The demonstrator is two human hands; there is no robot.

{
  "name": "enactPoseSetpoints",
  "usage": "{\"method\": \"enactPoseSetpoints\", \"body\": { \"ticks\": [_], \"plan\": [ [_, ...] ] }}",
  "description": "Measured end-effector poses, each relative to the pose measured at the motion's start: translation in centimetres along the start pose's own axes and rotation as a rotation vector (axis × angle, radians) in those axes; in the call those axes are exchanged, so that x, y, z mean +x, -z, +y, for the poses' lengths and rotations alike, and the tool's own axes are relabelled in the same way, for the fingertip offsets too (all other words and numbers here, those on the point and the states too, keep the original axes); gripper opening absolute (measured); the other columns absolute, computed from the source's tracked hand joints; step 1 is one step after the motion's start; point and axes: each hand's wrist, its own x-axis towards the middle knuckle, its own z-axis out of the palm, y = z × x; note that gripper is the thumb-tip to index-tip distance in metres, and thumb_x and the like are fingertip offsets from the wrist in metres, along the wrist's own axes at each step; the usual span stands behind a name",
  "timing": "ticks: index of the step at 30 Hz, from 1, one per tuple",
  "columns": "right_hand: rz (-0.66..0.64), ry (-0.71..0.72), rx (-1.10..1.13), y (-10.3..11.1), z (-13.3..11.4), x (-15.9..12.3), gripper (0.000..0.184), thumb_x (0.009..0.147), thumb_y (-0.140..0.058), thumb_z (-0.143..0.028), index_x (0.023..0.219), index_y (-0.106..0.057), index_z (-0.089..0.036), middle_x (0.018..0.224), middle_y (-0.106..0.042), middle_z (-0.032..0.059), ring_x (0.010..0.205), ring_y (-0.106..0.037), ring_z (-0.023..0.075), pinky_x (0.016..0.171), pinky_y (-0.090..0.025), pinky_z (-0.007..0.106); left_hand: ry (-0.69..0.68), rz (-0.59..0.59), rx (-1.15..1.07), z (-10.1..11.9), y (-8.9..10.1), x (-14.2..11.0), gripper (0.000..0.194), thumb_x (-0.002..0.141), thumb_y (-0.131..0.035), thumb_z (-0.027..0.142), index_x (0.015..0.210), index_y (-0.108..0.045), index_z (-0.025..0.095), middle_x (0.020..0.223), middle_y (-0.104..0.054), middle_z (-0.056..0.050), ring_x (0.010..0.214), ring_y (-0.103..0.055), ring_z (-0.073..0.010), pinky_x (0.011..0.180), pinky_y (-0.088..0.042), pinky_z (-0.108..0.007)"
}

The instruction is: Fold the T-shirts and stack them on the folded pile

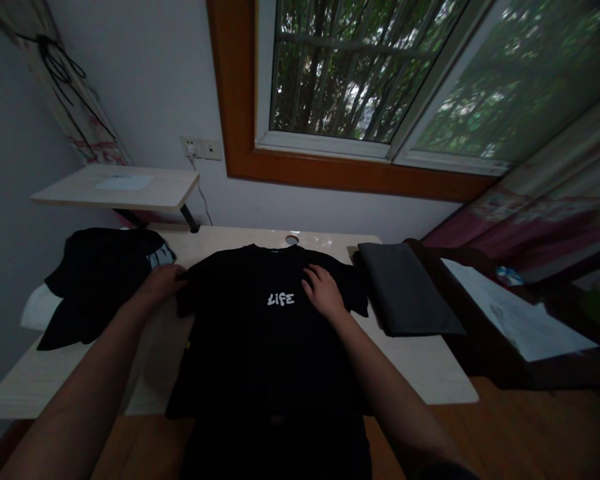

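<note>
A black T-shirt (260, 340) is spread front up on the pale table, its collar towards the window and white lettering on its chest. At the sleeve on the left, my left hand (161, 285) has its fingers drawn together on the sleeve's edge. My right hand (324, 293) lies on the upper chest of the shirt, right of the lettering, fingers spread and holding nothing. The shirt's lower part hangs towards my body, where dark cloth blends together and its hem is hard to make out.
Left of the shirt lies a heap of black cloth (100, 280) with a pale print, over something white (37, 307). A raised shelf (170, 183) bears a paper. To the right are a dark grey flat folded item (405, 287) and a paper sheet (510, 307) on a dark surface.
</note>
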Motion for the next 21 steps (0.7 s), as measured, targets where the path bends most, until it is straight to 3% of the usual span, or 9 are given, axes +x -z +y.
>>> {"method": "enactPoseSetpoints", "body": {
  "ticks": [3,7,12,16,21],
  "plan": [
    [0.010,0.010,-0.008,-0.1,0.3,-0.3,0.044,0.104,-0.046,-0.038,0.140,-0.060,-0.018,0.148,-0.055,0.0137,0.140,-0.047,0.0286,0.119,-0.038,0.046,0.053,0.040,-0.063,0.2,0.6,0.3,0.029,0.084,-0.057,0.039,0.102,-0.069,0.019,0.111,-0.073,-0.013,0.109,-0.068,-0.0296,0.100,-0.050,-0.039],
    [0.014,0.014,-0.021,-0.3,0.3,-0.4,0.043,0.104,-0.046,-0.037,0.140,-0.061,-0.018,0.148,-0.055,0.0134,0.139,-0.047,0.0286,0.119,-0.037,0.046,0.259,0.188,-0.216,0.9,1.9,0.6,0.032,0.089,-0.053,0.040,0.109,-0.062,0.017,0.106,-0.072,-0.013,0.099,-0.069,-0.0278,0.086,-0.053,-0.036],
    [-0.009,0.011,-0.041,-0.1,-0.3,-0.6,0.045,0.104,-0.047,-0.040,0.142,-0.060,-0.019,0.150,-0.054,0.0128,0.142,-0.044,0.0301,0.119,-0.036,0.047,0.364,0.288,-0.132,2.1,3.3,0.9,0.026,0.095,-0.046,0.028,0.117,-0.057,0.019,0.105,-0.073,-0.013,0.092,-0.070,-0.0270,0.080,-0.051,-0.034],
    [-0.025,0.039,-0.049,0.1,-1.1,-1.1,0.048,0.103,-0.048,-0.045,0.145,-0.057,-0.022,0.154,-0.051,0.0107,0.144,-0.042,0.0305,0.121,-0.034,0.047,0.348,0.206,0.044,3.1,3.6,0.6,0.035,0.096,-0.036,0.016,0.125,-0.056,0.014,0.105,-0.071,-0.020,0.087,-0.070,-0.0305,0.074,-0.051,-0.038],
    [-0.040,0.040,-0.063,0.1,-1.6,-1.6,0.050,0.104,-0.047,-0.048,0.147,-0.056,-0.024,0.157,-0.048,0.0097,0.146,-0.039,0.0315,0.121,-0.031,0.051,0.265,0.143,0.143,4.3,3.1,-0.4,0.046,0.097,-0.028,0.016,0.134,-0.053,0.010,0.124,-0.059,-0.028,0.092,-0.067,-0.0345,0.073,-0.052,-0.044]
  ]
}}
